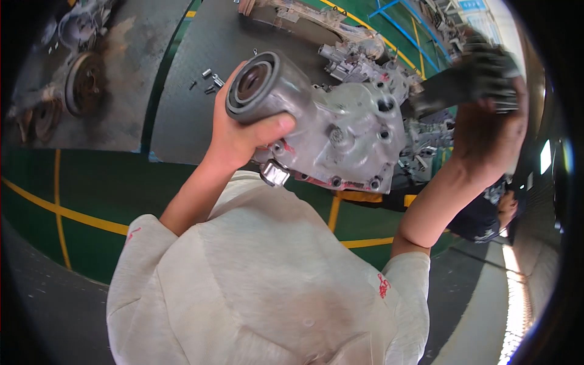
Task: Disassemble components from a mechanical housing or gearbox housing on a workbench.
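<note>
My left hand (252, 134) is closed round the cylindrical end of a grey cast-metal housing (340, 134), its thumb lying across the near side. The round open end, with a dark bore inside, faces up and left. Bolt holes line the housing's flat flange, and red marks show along its edge. A small shiny metal fitting (275, 173) sits at its lower left edge. Raised on the far right, my right hand (490, 131) grips a dark ridged metal part (490, 70) with gear-like teeth. Motion blurs this part and the fingers, and its dark shank reaches left behind the housing.
A dark workbench (176, 121) carries small loose metal pieces (213, 80) and larger greasy assemblies (353, 61). On another bench at left stands a rusty wheel-like disc (85, 83). Another person (480, 218) is at the right. Blue metal framing (407, 30) stands beyond.
</note>
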A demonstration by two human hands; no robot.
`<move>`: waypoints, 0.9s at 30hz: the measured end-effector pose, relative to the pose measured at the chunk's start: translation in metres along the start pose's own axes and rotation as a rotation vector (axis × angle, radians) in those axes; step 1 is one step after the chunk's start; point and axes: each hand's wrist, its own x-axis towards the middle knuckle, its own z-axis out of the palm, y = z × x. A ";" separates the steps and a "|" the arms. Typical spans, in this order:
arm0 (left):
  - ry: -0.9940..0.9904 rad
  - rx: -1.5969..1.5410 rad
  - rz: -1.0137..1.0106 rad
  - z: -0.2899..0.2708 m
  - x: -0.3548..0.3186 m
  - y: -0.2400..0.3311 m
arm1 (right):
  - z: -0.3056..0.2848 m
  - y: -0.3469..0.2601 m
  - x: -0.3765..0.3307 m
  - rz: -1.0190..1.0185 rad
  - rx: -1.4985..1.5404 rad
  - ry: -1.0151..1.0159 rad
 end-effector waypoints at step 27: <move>0.597 0.232 0.019 0.043 0.092 -0.031 | -0.266 0.232 -0.201 0.732 0.688 0.409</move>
